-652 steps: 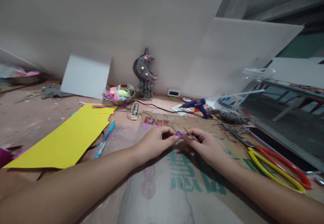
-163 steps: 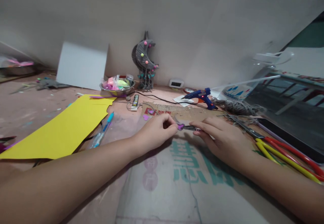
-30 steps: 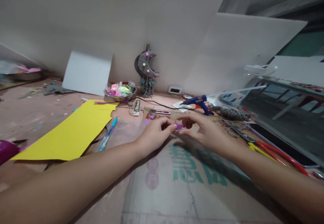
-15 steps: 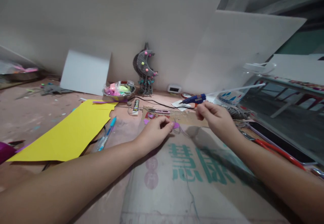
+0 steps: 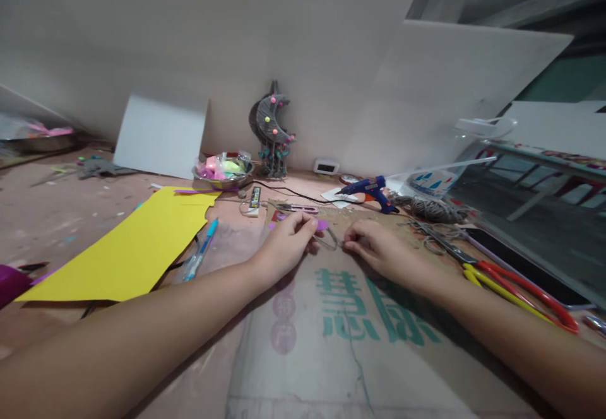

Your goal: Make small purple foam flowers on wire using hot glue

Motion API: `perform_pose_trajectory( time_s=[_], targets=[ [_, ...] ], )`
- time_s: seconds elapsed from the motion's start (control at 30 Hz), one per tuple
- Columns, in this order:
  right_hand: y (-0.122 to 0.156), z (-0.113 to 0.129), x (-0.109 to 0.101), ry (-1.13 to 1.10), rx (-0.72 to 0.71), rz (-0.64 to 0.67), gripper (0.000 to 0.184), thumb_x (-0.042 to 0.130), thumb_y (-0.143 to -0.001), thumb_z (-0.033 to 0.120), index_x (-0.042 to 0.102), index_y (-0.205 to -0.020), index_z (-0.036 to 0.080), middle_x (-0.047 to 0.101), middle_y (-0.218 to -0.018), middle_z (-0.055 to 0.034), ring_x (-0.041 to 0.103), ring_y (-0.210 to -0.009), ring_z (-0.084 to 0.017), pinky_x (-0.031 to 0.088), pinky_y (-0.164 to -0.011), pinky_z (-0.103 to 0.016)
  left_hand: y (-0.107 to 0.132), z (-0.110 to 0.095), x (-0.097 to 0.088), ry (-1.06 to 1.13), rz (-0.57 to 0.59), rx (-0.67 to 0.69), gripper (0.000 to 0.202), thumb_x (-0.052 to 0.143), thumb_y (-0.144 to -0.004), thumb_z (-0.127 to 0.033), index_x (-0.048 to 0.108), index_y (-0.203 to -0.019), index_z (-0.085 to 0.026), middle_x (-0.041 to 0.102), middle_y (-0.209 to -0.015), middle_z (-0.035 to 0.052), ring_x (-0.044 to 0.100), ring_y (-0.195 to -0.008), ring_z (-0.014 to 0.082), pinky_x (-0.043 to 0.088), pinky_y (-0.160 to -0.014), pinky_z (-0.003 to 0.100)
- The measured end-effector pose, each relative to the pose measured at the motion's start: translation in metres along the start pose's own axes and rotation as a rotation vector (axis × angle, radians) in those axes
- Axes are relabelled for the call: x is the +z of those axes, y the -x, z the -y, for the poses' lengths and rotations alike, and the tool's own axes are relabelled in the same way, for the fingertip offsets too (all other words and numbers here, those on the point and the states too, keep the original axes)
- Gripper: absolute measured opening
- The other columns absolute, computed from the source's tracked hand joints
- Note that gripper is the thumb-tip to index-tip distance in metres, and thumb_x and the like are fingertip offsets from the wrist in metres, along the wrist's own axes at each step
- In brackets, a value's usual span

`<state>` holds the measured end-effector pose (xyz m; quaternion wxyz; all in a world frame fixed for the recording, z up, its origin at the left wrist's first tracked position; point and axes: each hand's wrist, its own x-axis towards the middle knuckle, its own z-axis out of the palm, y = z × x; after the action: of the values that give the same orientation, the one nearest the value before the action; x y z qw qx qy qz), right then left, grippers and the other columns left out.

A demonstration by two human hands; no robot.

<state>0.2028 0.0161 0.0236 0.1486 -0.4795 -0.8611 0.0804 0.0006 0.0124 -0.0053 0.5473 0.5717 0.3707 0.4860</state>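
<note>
My left hand (image 5: 290, 240) pinches a small purple piece (image 5: 322, 224) between thumb and fingers. A thin loop of grey yarn (image 5: 333, 238) curves out beside that piece. Closed in a pinch, my right hand (image 5: 372, 245) has its fingertips at the yarn's right end. Both hands are over a cardboard sheet (image 5: 293, 375) printed with green characters, its surface looking covered in clear plastic. More purple bits (image 5: 280, 216) lie just beyond my left hand, partly hidden by it.
Behind the hands lie a pink-handled cutter (image 5: 303, 209) and a blue glue gun (image 5: 367, 187). Scissors (image 5: 516, 280), a phone (image 5: 525, 267) and a grey yarn ball (image 5: 438, 209) are at right. Yellow paper (image 5: 137, 248) and a blue pen (image 5: 201, 250) lie left. A moon ornament (image 5: 271, 122) stands behind.
My right hand has come down and left, close to my left hand, uncovering the glue gun's handle and the scissors. The yarn loop now arches between the hands. My left hand has shifted slightly.
</note>
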Motion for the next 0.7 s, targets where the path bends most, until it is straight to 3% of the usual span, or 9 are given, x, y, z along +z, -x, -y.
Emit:
perform_pose_trajectory(
  time_s=[0.13,0.23,0.33,0.47,0.57,0.7],
  targets=[
    [0.004,0.024,-0.007,-0.13,0.07,-0.105,0.014,0.04,-0.089,0.029,0.048,-0.082,0.02,0.058,-0.077,-0.0045,0.052,-0.067,-0.016,0.041,-0.061,-0.029,0.005,-0.004,0.002,0.015,0.053,0.029,0.02,0.044,-0.089,-0.036,0.049,-0.085,-0.017,0.061,-0.078,0.0023,0.059,-0.066,0.0103,0.046,-0.062,0.022],
    [0.009,0.04,-0.012,-0.242,0.017,-0.1,0.012,0.04,-0.088,0.026,0.047,-0.08,0.021,0.056,-0.07,-0.0019,0.051,-0.062,-0.015,0.041,-0.059,-0.028,0.01,-0.009,0.003,0.008,0.068,0.066,0.023,0.042,-0.089,-0.041,0.047,-0.093,-0.019,0.059,-0.077,0.0013,0.061,-0.071,0.0123,0.047,-0.063,0.024],
    [0.011,0.044,-0.013,-0.315,-0.038,-0.089,0.01,0.043,-0.088,0.026,0.05,-0.083,0.022,0.055,-0.069,-0.0016,0.05,-0.061,-0.014,0.041,-0.057,-0.026,0.013,-0.01,0.005,0.046,0.178,0.061,0.024,0.04,-0.09,-0.041,0.045,-0.087,-0.018,0.057,-0.075,0.0002,0.058,-0.068,0.0108,0.046,-0.064,0.023],
    [0.005,0.026,-0.029,-0.384,-0.015,-0.22,0.012,0.046,-0.087,0.032,0.05,-0.091,0.021,0.052,-0.067,-0.0001,0.05,-0.061,-0.013,0.041,-0.057,-0.027,0.014,-0.006,0.005,-0.003,0.143,0.076,0.025,0.038,-0.09,-0.041,0.043,-0.08,-0.019,0.049,-0.066,-0.0035,0.045,-0.054,0.0069,0.039,-0.053,0.019],
    [0.001,0.001,-0.055,-0.408,0.069,-0.329,0.014,0.05,-0.084,0.034,0.051,-0.093,0.022,0.051,-0.062,0.0018,0.049,-0.058,-0.013,0.04,-0.055,-0.027,0.013,-0.004,0.004,-0.081,0.072,0.131,0.025,0.039,-0.09,-0.039,0.044,-0.077,-0.019,0.046,-0.065,-0.004,0.04,-0.052,0.0064,0.035,-0.051,0.018],
    [0.002,-0.032,-0.089,-0.294,0.197,-0.41,0.014,0.049,-0.085,0.031,0.052,-0.097,0.025,0.054,-0.061,0.0005,0.05,-0.056,-0.013,0.036,-0.053,-0.027,0.012,-0.005,0.002,-0.116,0.082,0.11,0.024,0.041,-0.089,-0.038,0.045,-0.075,-0.019,0.043,-0.061,-0.0047,0.037,-0.05,0.007,0.036,-0.051,0.018]
  ],
)
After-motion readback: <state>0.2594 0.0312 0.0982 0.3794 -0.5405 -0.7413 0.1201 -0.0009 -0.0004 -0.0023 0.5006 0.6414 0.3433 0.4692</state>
